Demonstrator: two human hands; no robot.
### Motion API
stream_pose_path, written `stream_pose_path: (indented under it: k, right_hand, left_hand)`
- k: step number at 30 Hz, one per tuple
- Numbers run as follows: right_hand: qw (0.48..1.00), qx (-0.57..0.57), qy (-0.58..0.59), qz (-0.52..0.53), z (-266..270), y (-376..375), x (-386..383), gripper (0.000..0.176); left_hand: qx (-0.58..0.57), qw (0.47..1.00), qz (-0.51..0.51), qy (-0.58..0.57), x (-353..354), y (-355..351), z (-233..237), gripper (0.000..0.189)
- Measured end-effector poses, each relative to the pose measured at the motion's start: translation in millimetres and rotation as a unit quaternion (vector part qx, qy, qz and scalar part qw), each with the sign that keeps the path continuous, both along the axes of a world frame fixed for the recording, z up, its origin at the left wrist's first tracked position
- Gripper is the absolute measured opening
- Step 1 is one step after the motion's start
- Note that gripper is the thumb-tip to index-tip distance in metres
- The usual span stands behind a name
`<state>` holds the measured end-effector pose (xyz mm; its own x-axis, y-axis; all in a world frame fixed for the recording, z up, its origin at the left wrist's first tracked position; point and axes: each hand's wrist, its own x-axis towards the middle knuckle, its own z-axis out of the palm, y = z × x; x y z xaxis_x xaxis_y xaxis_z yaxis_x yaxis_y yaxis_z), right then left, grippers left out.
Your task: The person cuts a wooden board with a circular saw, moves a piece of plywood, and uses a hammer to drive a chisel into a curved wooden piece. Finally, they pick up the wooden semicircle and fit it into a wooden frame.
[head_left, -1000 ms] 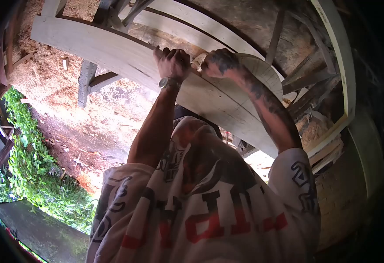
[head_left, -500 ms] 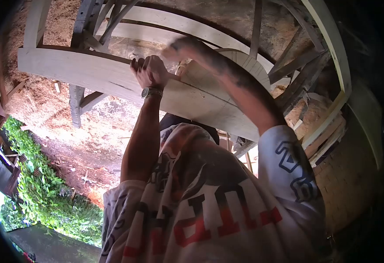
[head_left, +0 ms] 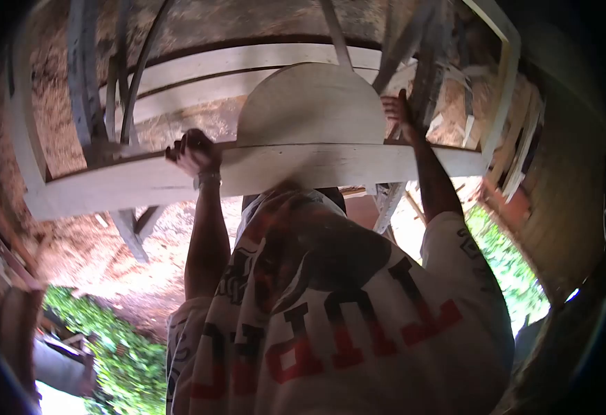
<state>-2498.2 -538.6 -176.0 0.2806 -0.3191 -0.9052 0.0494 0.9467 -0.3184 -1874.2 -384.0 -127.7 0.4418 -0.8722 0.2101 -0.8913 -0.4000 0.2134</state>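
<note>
Both hands up on a curved plank [head_left: 143, 183], a pale timber that runs across in front of the person's chest, its bow side up.

Left hand [head_left: 193, 153]: fingers curled tight over the plank's top edge, left of the plank's middle, a closed grip on the wood. Wristwatch [head_left: 207, 178] on that wrist, against the plank's face.

Right hand [head_left: 398, 114]: on the plank's top edge, right of its middle, fingers [head_left: 391, 102] loosely spread and laid against the right edge of a half-round board [head_left: 310, 104]. Not wrapped round anything that shows.

The half-round board stands above the plank's middle, flat edge touching the plank's top edge, between the two hands.

Behind the plank: a wooden frame of curved ribs [head_left: 199, 66] and slats. Right of the plank: stacked timber [head_left: 524, 131] and a brick wall [head_left: 559, 207]. Below the plank: sawdust-strewn ground [head_left: 74, 242], with green plants [head_left: 116, 353] nearer the person.

Step, as a judgement: the plank is being held and steadied, with the half-round board set against it, probably checking the fit or lining the two up. The left hand looks to carry the plank and the right only guides. Any move from here calls for a firm left grip and the board's flat edge flush on the plank. The right hand would have to close on something before it takes weight.
</note>
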Motion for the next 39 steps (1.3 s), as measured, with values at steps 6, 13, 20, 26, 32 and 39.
stream_pose_path:
  k: [6, 13, 20, 26, 32, 39]
  right_hand:
    - [0.722, -0.421, 0.424, 0.349, 44.8, 124.2, 53.5, 0.028]
    - [0.594, -0.455, 0.604, 0.275, 113.1, 129.0, 63.5, 0.017]
    - [0.688, -0.322, 0.649, 0.032, 95.4, 107.1, 61.6, 0.037]
    - [0.661, -0.338, 0.67, 0.016, 93.5, 107.7, 50.2, 0.031]
    - [0.665, -0.33, 0.67, -0.014, 87.8, 108.4, 53.4, 0.032]
    - [0.638, -0.337, 0.692, 0.013, 96.0, 107.1, 54.9, 0.023]
  left_hand:
    - [0.192, 0.979, -0.063, -0.006, 7.8, 5.7, -6.6, 0.02]
    - [-0.004, 0.909, -0.348, 0.23, -158.2, -169.1, 38.5, 0.029]
    - [0.508, 0.379, -0.773, -0.015, -442.7, -203.2, 82.2, 0.082]
    - [0.577, 0.272, -0.767, -0.074, -479.4, -181.4, 42.0, 0.109]
    - [0.528, 0.287, -0.795, -0.086, -471.3, -181.6, 34.5, 0.099]
    - [0.52, 0.238, -0.82, -0.031, -478.5, -191.6, 38.1, 0.095]
